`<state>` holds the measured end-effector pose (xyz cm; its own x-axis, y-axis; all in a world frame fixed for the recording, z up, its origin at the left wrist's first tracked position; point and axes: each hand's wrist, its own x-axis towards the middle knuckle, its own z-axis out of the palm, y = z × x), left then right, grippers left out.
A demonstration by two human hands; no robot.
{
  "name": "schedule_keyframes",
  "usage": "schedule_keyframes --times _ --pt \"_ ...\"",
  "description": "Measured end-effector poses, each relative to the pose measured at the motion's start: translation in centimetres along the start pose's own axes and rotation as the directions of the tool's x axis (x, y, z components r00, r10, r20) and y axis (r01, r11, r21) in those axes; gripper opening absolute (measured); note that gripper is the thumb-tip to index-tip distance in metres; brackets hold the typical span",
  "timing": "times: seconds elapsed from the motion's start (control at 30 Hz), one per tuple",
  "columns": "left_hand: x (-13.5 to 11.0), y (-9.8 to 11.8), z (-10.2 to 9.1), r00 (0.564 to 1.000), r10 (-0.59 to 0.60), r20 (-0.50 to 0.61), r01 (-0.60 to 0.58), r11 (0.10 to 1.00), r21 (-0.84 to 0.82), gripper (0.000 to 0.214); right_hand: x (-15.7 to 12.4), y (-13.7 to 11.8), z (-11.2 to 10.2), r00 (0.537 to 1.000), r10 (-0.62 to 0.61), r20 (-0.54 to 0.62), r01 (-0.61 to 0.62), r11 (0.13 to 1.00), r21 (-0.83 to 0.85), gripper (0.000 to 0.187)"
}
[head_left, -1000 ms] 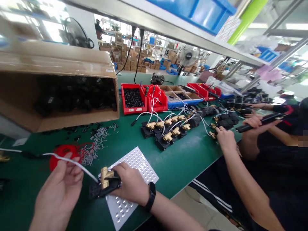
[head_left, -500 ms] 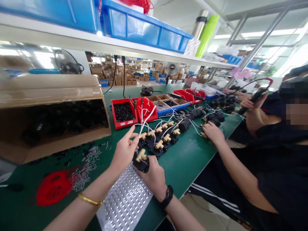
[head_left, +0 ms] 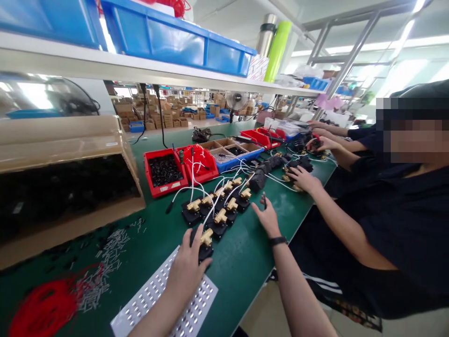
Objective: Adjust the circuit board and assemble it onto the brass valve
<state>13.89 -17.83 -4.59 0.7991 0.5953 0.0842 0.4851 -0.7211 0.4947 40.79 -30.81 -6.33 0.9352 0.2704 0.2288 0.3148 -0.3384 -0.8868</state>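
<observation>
My left hand is closed around a black housing with a brass tee fitting, at the upper edge of a dimpled silver sheet. Its fingers lie over the housing's left side and hide part of it. To the right, my right hand is raised over the green table, apart from that housing. A small dark rod-like piece shows at its fingers; its kind is unclear. Just beyond my left hand, several similar housings with brass tees stand in rows, white cables running from them.
An open carton of black parts stands left, near loose metal pins and red wire. Red bins and a blue divided tray sit behind. A co-worker's hand rests on units at right. A shelf crosses overhead.
My right hand has let go of the housing and moved right. My left hand has come down from the white cables onto the housing. The view has shifted right.
</observation>
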Motion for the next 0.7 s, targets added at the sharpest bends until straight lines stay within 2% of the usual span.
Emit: schedule_keyframes --times 0.1,0.2,0.27,0.43,0.57,0.7 --pt "0.9 0.2 0.7 0.998 -0.023 -0.052 0.022 0.999 -0.03 0.065 1.9 0.0 2.1 0.987 -0.03 0.157 0.011 0.993 0.118 0.056" --pt "1.5 0.0 1.2 0.995 -0.034 -0.096 0.028 0.998 -0.064 0.059 0.8 -0.3 3.8 0.962 -0.071 0.263 0.014 0.977 0.211 0.054" --pt "2.0 -0.1 1.6 0.995 0.016 -0.095 -0.022 0.998 -0.056 0.058 -0.5 -0.3 4.1 0.953 -0.081 0.29 0.008 0.97 0.244 0.054" --pt "3.1 0.6 2.6 0.991 0.109 -0.076 -0.11 0.994 -0.013 0.059 -1.4 0.6 2.8 0.969 -0.034 0.245 -0.029 0.968 0.25 0.049" --pt "4.0 2.2 3.2 0.989 0.138 -0.048 -0.138 0.99 0.007 0.063 -0.1 0.9 1.6 0.983 0.012 0.183 -0.049 0.979 0.197 0.046" --pt "6.0 3.5 3.8 0.99 0.136 -0.036 -0.136 0.991 0.0 0.067 1.7 -0.1 1.1 0.992 0.038 0.117 -0.05 0.994 0.099 0.042"
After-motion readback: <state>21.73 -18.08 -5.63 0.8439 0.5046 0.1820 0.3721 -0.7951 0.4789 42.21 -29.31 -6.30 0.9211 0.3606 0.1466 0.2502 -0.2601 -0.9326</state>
